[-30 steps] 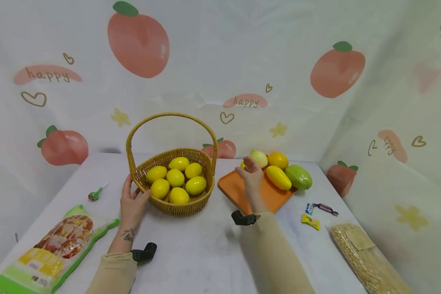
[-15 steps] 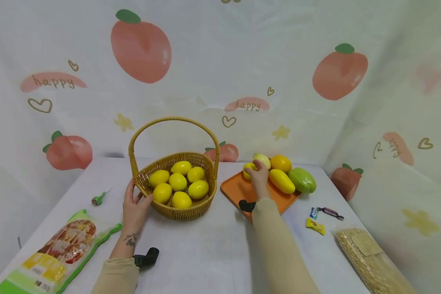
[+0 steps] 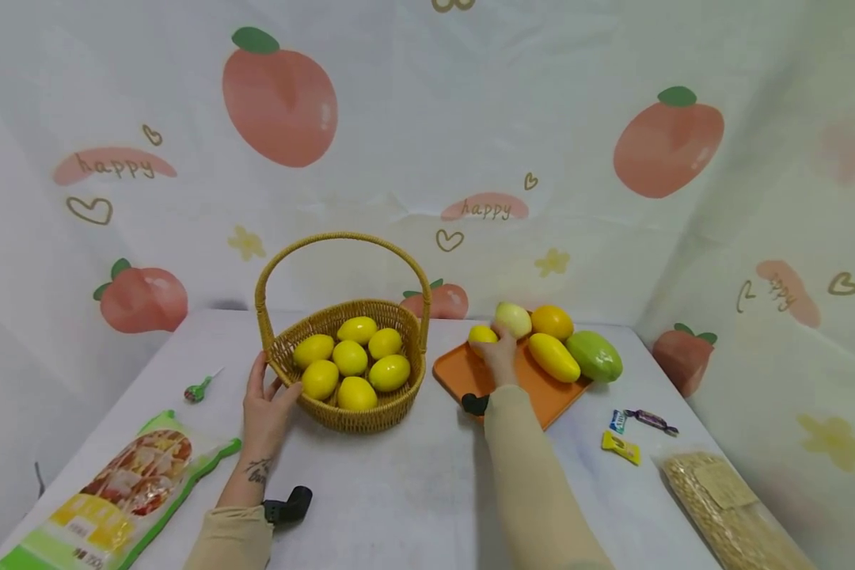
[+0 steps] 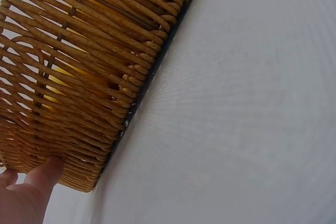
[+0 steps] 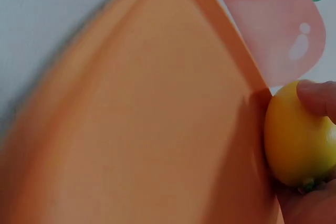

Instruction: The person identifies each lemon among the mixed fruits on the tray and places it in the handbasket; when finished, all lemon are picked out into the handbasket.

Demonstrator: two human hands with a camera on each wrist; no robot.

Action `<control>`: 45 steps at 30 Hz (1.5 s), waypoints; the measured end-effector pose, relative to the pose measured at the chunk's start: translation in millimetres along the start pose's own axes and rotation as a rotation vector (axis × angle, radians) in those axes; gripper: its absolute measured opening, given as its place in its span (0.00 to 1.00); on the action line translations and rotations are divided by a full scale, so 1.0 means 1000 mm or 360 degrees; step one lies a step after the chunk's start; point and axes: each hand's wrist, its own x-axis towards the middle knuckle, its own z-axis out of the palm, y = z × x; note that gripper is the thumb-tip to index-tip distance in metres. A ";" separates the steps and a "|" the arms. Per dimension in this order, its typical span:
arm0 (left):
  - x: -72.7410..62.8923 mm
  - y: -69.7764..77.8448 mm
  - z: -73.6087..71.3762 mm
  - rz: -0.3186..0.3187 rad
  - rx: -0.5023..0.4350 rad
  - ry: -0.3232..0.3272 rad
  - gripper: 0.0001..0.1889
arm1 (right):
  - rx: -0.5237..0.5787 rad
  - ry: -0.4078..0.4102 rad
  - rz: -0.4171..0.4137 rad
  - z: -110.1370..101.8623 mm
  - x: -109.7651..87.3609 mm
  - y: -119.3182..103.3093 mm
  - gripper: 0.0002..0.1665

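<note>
My left hand rests against the left outer side of a wicker basket, fingers and thumb spread along its wall. In the left wrist view the thumb touches the woven side. Several yellow lemons lie inside this basket under its tall arched handle. My right hand reaches over an orange tray and pinches a lemon at the tray's far left edge. In the right wrist view a finger lies on one side of that lemon and the palm side of the hand is below it.
On the tray's far side are a pale round fruit, an orange fruit, a yellow mango-like fruit and a green papaya. Wrapped candies and a bag of grains lie right. A lollipop and snack bag lie left.
My right hand has moved from above the tray onto the lemon at its back left and taken hold of it. My left hand stays at the basket. The head view has shifted slightly.
</note>
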 end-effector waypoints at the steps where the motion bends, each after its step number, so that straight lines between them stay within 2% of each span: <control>1: 0.000 0.000 0.000 -0.0005 0.0010 -0.0002 0.42 | -0.0008 -0.0005 0.0010 -0.001 -0.001 0.000 0.39; 6: -0.001 -0.002 -0.001 0.0001 0.0017 -0.0014 0.42 | 0.0010 -0.0001 -0.0030 -0.011 -0.002 -0.003 0.37; 10: 0.000 -0.003 -0.002 0.0012 0.0016 -0.0007 0.42 | 0.0055 -0.0029 -0.0077 -0.023 -0.009 -0.016 0.37; 13: 0.000 -0.004 -0.003 0.0012 0.0029 -0.0009 0.42 | 0.0155 -0.0087 -0.0077 -0.031 -0.018 -0.028 0.38; 19: 0.001 -0.003 -0.002 0.0036 0.0019 -0.0038 0.42 | 0.0251 -0.0235 -0.0165 -0.047 -0.039 -0.042 0.37; 25: 0.003 0.000 -0.001 0.0035 0.0028 -0.0026 0.42 | 0.0288 -0.0493 -0.0302 -0.052 -0.072 -0.046 0.36; 29: 0.003 0.001 0.000 0.0048 0.0025 -0.0013 0.42 | 0.0371 -0.0746 -0.0396 -0.039 -0.092 -0.045 0.36; 35: 0.004 0.002 0.001 0.0016 -0.0030 -0.0007 0.42 | 0.0377 -0.1098 -0.0430 -0.001 -0.104 -0.049 0.34; 40: 0.003 0.000 0.001 -0.0004 -0.0063 -0.0022 0.42 | 0.0230 -0.1193 -0.0431 0.031 -0.104 -0.058 0.33; 43: 0.003 0.000 0.001 -0.0011 -0.0070 -0.0023 0.43 | 0.0104 -0.1238 -0.0493 0.044 -0.101 -0.060 0.32; 45: 0.002 0.000 0.001 -0.0012 -0.0070 -0.0020 0.43 | 0.0110 -0.1280 -0.0529 0.049 -0.100 -0.060 0.31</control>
